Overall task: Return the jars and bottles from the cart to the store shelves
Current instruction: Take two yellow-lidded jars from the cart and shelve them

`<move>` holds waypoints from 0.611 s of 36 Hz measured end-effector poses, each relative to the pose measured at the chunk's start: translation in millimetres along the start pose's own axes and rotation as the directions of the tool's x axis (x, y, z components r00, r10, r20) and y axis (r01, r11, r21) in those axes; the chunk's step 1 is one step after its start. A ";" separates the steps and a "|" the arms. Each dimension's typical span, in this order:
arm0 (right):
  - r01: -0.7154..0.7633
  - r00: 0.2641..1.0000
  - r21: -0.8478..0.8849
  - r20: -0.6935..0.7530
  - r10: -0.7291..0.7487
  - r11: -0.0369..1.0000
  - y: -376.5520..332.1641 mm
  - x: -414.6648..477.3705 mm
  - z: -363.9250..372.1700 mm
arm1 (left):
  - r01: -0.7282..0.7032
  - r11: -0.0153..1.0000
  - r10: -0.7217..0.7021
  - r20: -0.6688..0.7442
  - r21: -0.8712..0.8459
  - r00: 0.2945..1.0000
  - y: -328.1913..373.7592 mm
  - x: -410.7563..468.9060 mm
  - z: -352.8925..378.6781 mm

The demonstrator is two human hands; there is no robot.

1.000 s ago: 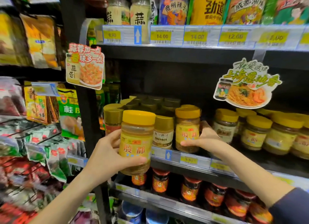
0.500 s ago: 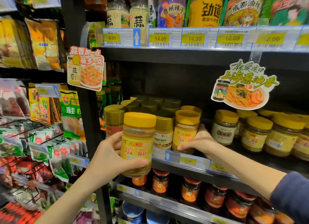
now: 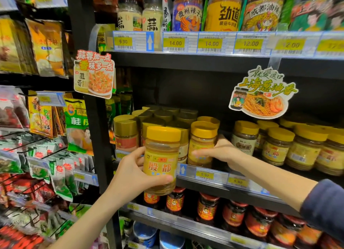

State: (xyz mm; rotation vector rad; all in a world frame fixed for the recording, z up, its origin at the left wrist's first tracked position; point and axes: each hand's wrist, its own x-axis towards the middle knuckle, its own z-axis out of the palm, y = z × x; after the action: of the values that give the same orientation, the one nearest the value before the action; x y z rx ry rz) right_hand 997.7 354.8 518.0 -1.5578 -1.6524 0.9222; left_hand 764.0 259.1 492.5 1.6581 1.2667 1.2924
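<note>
Yellow-lidded and full, the jar [image 3: 161, 160] sits in the left hand [image 3: 130, 176], thumb across the lower label and fingers wrapped behind, out in front of the middle shelf [image 3: 242, 191] and not yet on it. The right hand [image 3: 221, 152] is curled around a matching jar on the shelf [image 3: 202, 143], fingers across its label and thumb hidden behind, so how firmly it grips I cannot tell.

The head view is the only view, and the main risk it shows is crowding. To the left of the shelf jar stand gold-lidded jars [image 3: 126, 132], packed lid to lid several rows deep; to its right a brown-labelled jar [image 3: 243, 138] stands near, with the right hand filling the gap between. If the shelf jar is pushed or twisted carelessly it could knock a neighbour over. The held jar has no obvious free slot at the front, so forcing it in would likely shove something back or tip it.

The shelf's front lip with its price tags [image 3: 204, 175] is a ledge the jar's base could catch on if brought in low. Overhead there is good clearance under the upper shelf [image 3: 186, 62], though the noodle sign [image 3: 262, 94] hangs down to the right.
</note>
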 end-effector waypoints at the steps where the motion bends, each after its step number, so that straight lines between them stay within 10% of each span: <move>1: 0.023 0.999 0.035 -0.037 -0.022 0.999 -5.9 -2.5 -6.0 | 0.000 1.000 0.000 0.002 -0.004 1.000 0.7 -0.4 2.9; 5: 0.288 0.947 0.080 -0.169 -0.272 0.954 -33.5 -25.6 -33.7 | -0.001 1.000 0.001 0.011 0.002 1.000 2.8 -2.2 16.3; 9: 0.443 0.894 -0.038 0.092 -0.438 0.896 -45.8 -53.0 -52.5 | -0.012 1.000 0.012 0.037 0.003 0.999 6.6 -5.9 32.8; 13: 0.430 0.866 -0.159 0.351 -0.356 0.889 -49.4 -65.8 -52.1 | -0.019 0.999 0.021 0.075 -0.028 0.997 11.7 -8.1 53.5; 22: 0.338 0.895 -0.158 0.358 -0.265 0.928 -44.4 -75.2 -51.3 | -0.068 0.998 0.070 0.113 -0.019 0.991 23.2 -12.6 89.8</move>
State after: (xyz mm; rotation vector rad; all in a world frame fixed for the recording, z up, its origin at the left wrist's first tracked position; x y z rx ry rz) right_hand 1022.5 280.5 582.2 -1.2701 -2.2288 0.8921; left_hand 856.2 244.9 484.6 1.7520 1.1386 1.2266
